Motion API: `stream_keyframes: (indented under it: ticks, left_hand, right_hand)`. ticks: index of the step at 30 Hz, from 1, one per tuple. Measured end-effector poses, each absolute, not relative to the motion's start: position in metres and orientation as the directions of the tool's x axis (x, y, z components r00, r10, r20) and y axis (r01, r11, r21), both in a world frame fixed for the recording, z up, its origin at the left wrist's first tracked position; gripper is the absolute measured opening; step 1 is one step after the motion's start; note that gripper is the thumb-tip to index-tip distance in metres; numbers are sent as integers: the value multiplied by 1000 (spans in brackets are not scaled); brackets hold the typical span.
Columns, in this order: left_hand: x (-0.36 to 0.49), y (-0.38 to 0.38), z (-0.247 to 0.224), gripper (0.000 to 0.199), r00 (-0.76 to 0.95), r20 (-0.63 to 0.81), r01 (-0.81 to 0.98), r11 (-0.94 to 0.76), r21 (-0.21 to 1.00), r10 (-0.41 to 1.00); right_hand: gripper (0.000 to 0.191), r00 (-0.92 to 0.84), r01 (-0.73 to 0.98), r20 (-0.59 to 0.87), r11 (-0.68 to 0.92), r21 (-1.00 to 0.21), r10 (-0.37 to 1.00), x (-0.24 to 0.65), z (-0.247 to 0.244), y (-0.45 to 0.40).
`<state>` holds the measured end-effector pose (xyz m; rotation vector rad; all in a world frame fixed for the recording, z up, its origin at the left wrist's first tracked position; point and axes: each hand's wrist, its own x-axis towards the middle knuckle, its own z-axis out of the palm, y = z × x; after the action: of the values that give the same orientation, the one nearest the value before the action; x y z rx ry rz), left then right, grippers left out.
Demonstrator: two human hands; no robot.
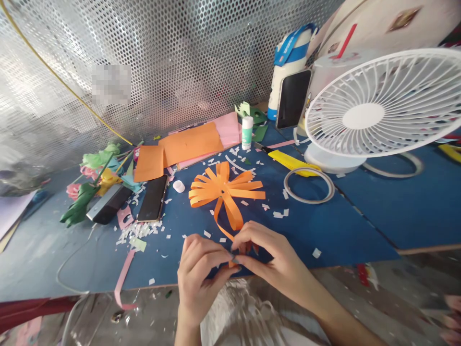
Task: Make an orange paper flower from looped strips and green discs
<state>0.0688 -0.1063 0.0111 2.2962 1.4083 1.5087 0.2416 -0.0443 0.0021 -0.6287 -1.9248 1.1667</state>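
An orange paper flower (222, 189) made of looped strips lies on the blue table, with a dark spot at its centre. One of its strips runs down toward me, and its end is between my hands at the table's front edge. My left hand (201, 274) pinches the strip's end from the left. From the right, my right hand (266, 250) pinches the same strip, fingertips meeting those of the left. The fingers partly hide the strip there. Just beyond the flower stand a glue stick (247, 133) and its loose white cap (178, 186).
Orange paper sheets (190, 144) lie at the back. A yellow utility knife (293, 162) and a tape roll (309, 186) are right of the flower, near a white fan (363, 117). A phone (152, 198), paper scraps and paper flowers (104, 175) are at left.
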Motion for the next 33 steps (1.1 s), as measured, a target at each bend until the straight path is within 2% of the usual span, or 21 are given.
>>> stream_keyframes:
  ticks: [4, 15, 22, 25, 28, 30, 33]
  left_hand:
    - [69, -108, 12, 12, 94, 693, 652, -570, 500, 715]
    - [68, -110, 16, 8, 72, 696, 619, -579, 531, 715]
    - [58, -105, 25, 10, 215, 655, 425, -673, 605, 725]
    - [53, -104, 28, 8, 232, 634, 360, -671, 649, 738]
    - [50, -103, 30, 7, 195, 617, 332, -643, 690, 763]
    - [51, -101, 29, 7, 177, 608, 333, -628, 703, 774]
    - [52, -98, 25, 10, 155, 600, 341, -612, 713, 785]
  right_hand:
    - [7, -559, 37, 309, 395, -918, 770, 242, 4, -45]
    - [8, -619, -5, 313, 394, -919, 720, 243, 6, -44]
    - [13, -806, -52, 198, 267, -962, 557, 253, 18, -41]
    - [12, -851, 31, 178, 385, -923, 495, 269, 38, -30]
    - [13, -883, 31, 198, 474, -880, 426, 285, 62, -7]
    - [13, -843, 41, 253, 527, -849, 474, 288, 74, 17]
    - [12, -749, 182, 373, 711, -680, 548, 279, 76, 61]
